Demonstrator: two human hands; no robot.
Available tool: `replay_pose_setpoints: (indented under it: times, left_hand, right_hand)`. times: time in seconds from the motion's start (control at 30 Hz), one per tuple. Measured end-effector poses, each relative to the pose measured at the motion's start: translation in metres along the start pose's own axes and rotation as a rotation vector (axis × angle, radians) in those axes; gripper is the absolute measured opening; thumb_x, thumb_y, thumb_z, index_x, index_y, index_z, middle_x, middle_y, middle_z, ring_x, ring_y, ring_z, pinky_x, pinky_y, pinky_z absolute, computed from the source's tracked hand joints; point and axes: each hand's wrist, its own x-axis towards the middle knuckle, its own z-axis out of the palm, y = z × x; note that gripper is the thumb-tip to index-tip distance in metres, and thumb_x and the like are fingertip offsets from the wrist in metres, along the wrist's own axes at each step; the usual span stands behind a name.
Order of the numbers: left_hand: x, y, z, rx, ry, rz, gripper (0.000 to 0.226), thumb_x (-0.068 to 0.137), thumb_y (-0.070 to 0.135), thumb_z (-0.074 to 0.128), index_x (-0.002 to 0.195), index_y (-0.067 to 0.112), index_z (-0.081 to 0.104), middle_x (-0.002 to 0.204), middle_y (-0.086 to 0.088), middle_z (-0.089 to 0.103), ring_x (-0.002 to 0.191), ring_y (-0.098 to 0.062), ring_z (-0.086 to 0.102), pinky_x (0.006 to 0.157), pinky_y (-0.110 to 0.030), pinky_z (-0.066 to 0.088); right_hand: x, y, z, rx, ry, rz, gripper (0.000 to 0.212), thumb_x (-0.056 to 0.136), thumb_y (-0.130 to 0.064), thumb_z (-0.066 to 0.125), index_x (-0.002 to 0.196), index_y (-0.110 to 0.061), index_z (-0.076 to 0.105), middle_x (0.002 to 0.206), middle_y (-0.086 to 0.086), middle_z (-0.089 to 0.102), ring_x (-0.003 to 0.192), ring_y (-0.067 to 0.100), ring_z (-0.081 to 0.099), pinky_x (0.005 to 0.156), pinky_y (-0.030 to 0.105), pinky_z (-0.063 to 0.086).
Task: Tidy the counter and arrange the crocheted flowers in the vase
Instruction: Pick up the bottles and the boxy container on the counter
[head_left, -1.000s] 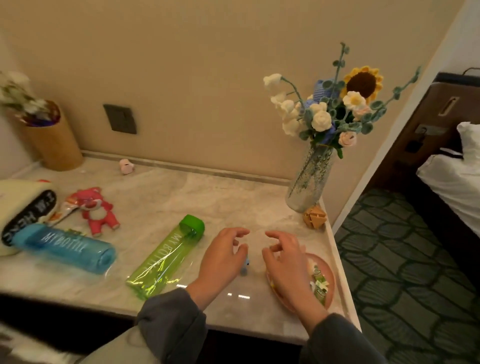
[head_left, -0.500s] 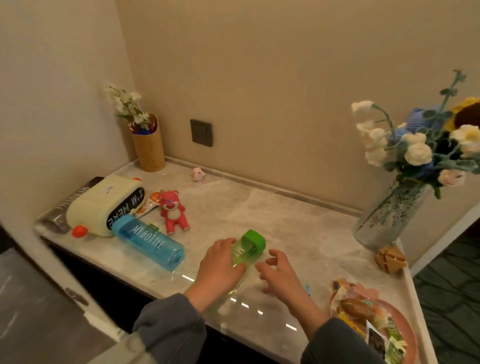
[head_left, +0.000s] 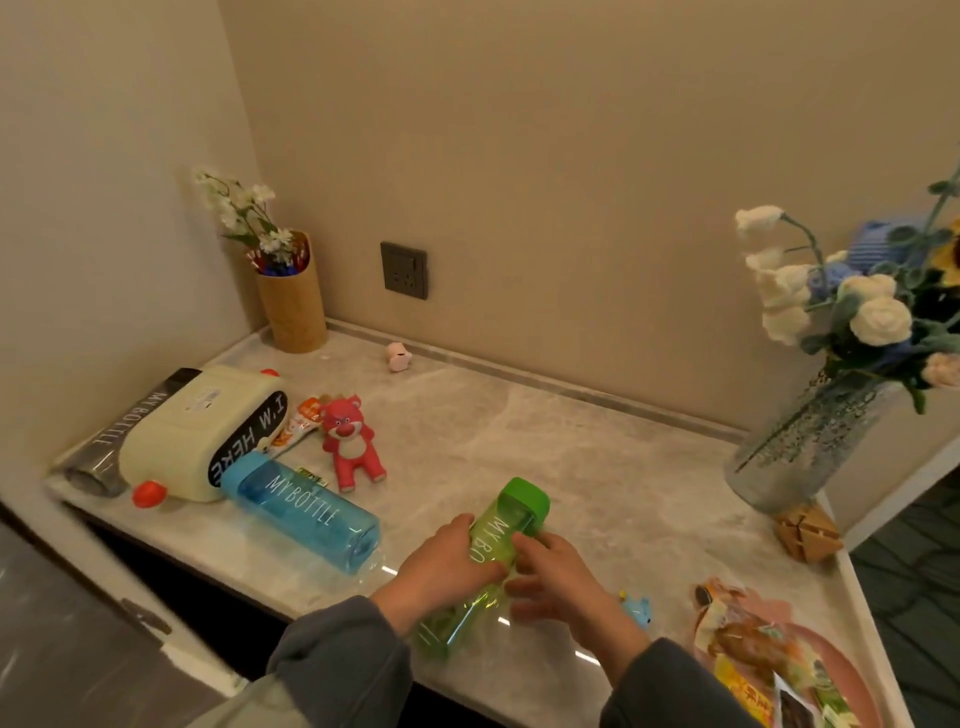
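Note:
A green transparent bottle with a green cap lies on the marble counter near the front edge. My left hand grips its middle from the left, and my right hand holds it from the right, fingers curled over it. At the right end of the counter a glass vase stands holding the crocheted flowers: white roses, blue blooms and a sunflower at the frame's edge. A blue bottle lies on its side to the left.
A red bear toy, a cream box, a dark bottle and snack packets lie at the left. A bamboo cup with white sprigs stands in the corner. A pink plate of snacks, a wooden puzzle, a small blue figure and a small pink figure are also here.
The view swung left. Both hands moved from the counter in front of the plate onto the green bottle and took hold of it.

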Motion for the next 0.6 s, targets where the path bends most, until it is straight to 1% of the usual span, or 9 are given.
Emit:
replay_pose_setpoints:
  times: [0.07, 0.1, 0.17, 0.23, 0.3, 0.4, 0.5, 0.57, 0.6]
  left_hand:
    - [0.004, 0.001, -0.002, -0.043, -0.006, 0.007, 0.071, 0.058, 0.051, 0.067, 0.121, 0.022, 0.05, 0.104, 0.004, 0.064, 0.091, -0.012, 0.064, 0.085, -0.039, 0.053]
    - [0.007, 0.002, -0.003, -0.048, -0.008, 0.016, 0.075, 0.055, 0.052, 0.068, 0.121, 0.021, 0.052, 0.104, 0.004, 0.064, 0.091, -0.012, 0.064, 0.085, -0.038, 0.054]
    - [0.014, 0.006, -0.006, -0.037, -0.01, 0.05, 0.087, 0.051, 0.055, 0.072, 0.127, 0.019, 0.05, 0.113, 0.001, 0.063, 0.097, -0.013, 0.064, 0.086, -0.035, 0.053]
    - [0.022, 0.014, -0.01, -0.048, -0.009, 0.105, 0.09, 0.052, 0.054, 0.077, 0.131, 0.021, 0.048, 0.118, 0.0, 0.062, 0.097, -0.011, 0.063, 0.082, -0.031, 0.053]
    - [0.033, 0.027, -0.014, -0.081, -0.005, 0.18, 0.079, 0.055, 0.049, 0.081, 0.124, 0.026, 0.052, 0.115, 0.003, 0.063, 0.091, -0.005, 0.062, 0.079, -0.03, 0.054]
    - [0.051, 0.047, -0.02, -0.147, -0.003, 0.26, 0.081, 0.061, 0.042, 0.084, 0.131, 0.022, 0.05, 0.117, 0.0, 0.058, 0.095, -0.01, 0.062, 0.084, -0.032, 0.055]
    - [0.072, 0.066, -0.026, -0.158, -0.007, 0.352, 0.078, 0.068, 0.032, 0.084, 0.136, 0.018, 0.047, 0.118, 0.0, 0.056, 0.093, -0.007, 0.06, 0.08, -0.026, 0.053]
    - [0.086, 0.08, -0.029, -0.165, -0.036, 0.422, 0.076, 0.069, 0.028, 0.084, 0.136, 0.015, 0.048, 0.118, -0.001, 0.057, 0.094, -0.01, 0.062, 0.08, -0.028, 0.055]
    - [0.094, 0.09, -0.029, -0.162, -0.056, 0.459, 0.076, 0.07, 0.026, 0.084, 0.136, 0.015, 0.048, 0.119, -0.002, 0.056, 0.096, -0.012, 0.062, 0.082, -0.03, 0.055]
  right_hand:
    - [0.001, -0.003, 0.001, 0.016, -0.006, 0.001, 0.017, 0.098, -0.027, 0.053, 0.11, -0.017, 0.057, 0.086, 0.007, 0.06, 0.065, 0.021, 0.063, 0.06, 0.038, 0.056]
    - [0.001, -0.005, 0.002, 0.018, -0.003, 0.001, 0.021, 0.097, -0.028, 0.054, 0.115, -0.016, 0.056, 0.084, 0.007, 0.062, 0.064, 0.02, 0.063, 0.058, 0.036, 0.055]
    - [0.002, -0.011, 0.0, 0.018, 0.025, -0.012, 0.027, 0.096, -0.029, 0.056, 0.12, -0.016, 0.053, 0.089, 0.005, 0.065, 0.063, 0.016, 0.065, 0.054, 0.031, 0.056]
    - [0.005, -0.018, -0.005, 0.02, 0.083, -0.055, 0.029, 0.095, -0.03, 0.058, 0.121, -0.018, 0.05, 0.099, 0.004, 0.066, 0.071, 0.015, 0.067, 0.061, 0.033, 0.058]
    - [0.007, -0.029, -0.012, 0.012, 0.155, -0.114, 0.029, 0.094, -0.028, 0.059, 0.121, -0.019, 0.049, 0.104, 0.002, 0.065, 0.079, 0.015, 0.068, 0.068, 0.036, 0.058]
    - [0.01, -0.048, -0.023, 0.021, 0.23, -0.174, 0.032, 0.092, -0.025, 0.062, 0.121, -0.016, 0.052, 0.107, 0.001, 0.066, 0.091, 0.016, 0.068, 0.075, 0.038, 0.059]
    - [0.013, -0.066, -0.036, 0.04, 0.307, -0.224, 0.037, 0.091, -0.023, 0.065, 0.124, -0.015, 0.052, 0.113, 0.005, 0.065, 0.098, 0.02, 0.067, 0.083, 0.044, 0.059]
    - [0.014, -0.075, -0.045, 0.032, 0.373, -0.263, 0.039, 0.09, -0.022, 0.066, 0.126, -0.015, 0.05, 0.115, 0.007, 0.062, 0.098, 0.022, 0.067, 0.084, 0.047, 0.058]
    - [0.016, -0.08, -0.051, 0.037, 0.415, -0.286, 0.04, 0.09, -0.021, 0.067, 0.126, -0.016, 0.05, 0.115, 0.006, 0.061, 0.096, 0.02, 0.066, 0.082, 0.045, 0.058]
